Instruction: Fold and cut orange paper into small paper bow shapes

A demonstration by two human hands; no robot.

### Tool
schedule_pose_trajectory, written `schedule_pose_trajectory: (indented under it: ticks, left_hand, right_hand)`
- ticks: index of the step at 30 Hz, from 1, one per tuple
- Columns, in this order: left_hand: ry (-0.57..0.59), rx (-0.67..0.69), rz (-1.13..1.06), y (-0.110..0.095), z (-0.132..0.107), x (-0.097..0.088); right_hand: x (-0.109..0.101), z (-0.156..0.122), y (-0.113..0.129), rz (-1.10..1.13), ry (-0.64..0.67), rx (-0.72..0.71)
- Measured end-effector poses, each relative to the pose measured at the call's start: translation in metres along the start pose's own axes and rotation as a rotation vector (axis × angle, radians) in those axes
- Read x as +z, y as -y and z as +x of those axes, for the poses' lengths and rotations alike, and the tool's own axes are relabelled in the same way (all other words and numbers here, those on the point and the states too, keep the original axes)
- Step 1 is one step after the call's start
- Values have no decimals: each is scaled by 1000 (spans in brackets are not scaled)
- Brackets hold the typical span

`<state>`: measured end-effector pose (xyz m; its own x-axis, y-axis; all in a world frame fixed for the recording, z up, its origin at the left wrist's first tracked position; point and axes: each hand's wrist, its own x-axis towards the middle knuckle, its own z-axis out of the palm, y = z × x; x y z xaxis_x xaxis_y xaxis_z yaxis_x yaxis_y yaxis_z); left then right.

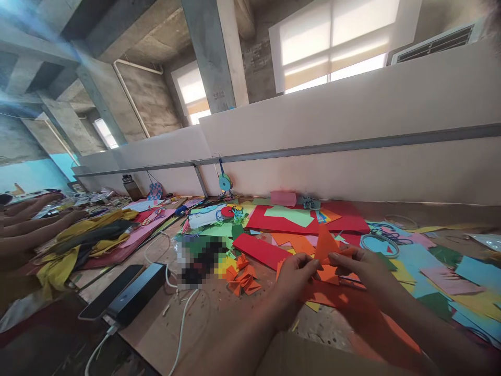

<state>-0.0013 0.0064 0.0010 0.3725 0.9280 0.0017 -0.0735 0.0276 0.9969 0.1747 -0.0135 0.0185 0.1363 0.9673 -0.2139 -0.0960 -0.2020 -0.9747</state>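
Note:
My left hand (294, 277) and my right hand (362, 267) meet over the table and both pinch a folded orange paper piece (326, 256), its point sticking up between them. The fingers of both hands are closed on the paper. Under my hands lie more orange and red paper sheets (324, 297). A small pile of folded orange paper shapes (242, 279) sits to the left of my left hand.
Coloured paper sheets (438, 261) cover the table to the right and behind. A big red sheet (297, 219) lies further back. A black power bank (136, 292), a phone and white cables lie at left. Other people's arms (27, 219) reach in at far left. A white partition (352, 156) backs the table.

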Motion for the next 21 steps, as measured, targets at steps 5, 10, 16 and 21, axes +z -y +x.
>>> schedule_pose_trajectory:
  ticks: [5,10,16,21]
  left_hand:
    - [24,42,14,-2,8,-6]
    - [-2,58,-3,-4,3,-3]
    - [-36,66,31,-2,3,-2]
    - [-27,63,19,-3,6,0]
  right_hand:
    - [0,-3,7,10,-90,-45]
    - [1,-3,7,-27,-71,-43]
    - [1,-3,6,-49,-54,-31]
    - [0,-2,4,-93,-68,-88]
